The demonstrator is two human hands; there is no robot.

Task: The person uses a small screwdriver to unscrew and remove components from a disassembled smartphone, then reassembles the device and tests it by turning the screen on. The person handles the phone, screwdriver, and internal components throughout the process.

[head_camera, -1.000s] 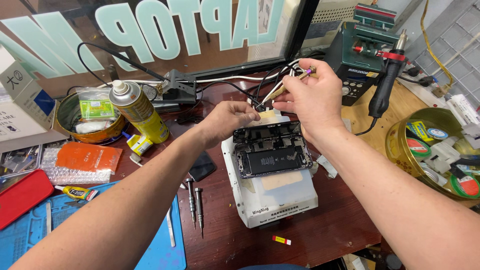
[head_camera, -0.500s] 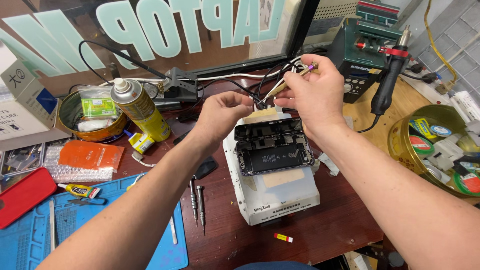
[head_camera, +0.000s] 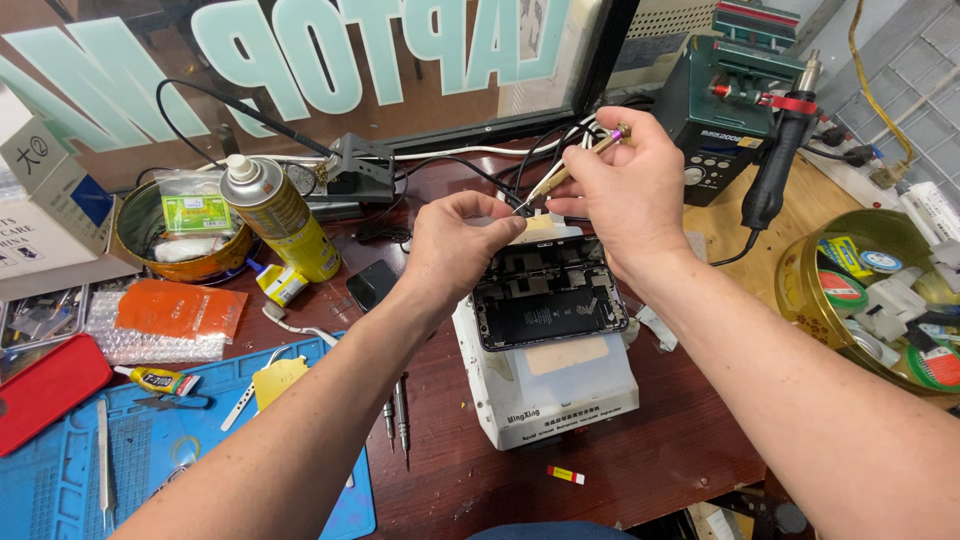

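2 hands (head_camera: pixel 455 245) hiding phone (head_camera: pixel 548 305) top, screwdriver (head_camera: pixel 570 168) tip unclear

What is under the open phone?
The phone lies on a white box-shaped machine with a tan patch on top. The machine stands on the brown table. What lies directly beneath the phone is covered.

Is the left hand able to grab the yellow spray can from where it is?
Probably yes: the left hand is up by the opened phone, and the spray can stands upright beside it with nothing between.
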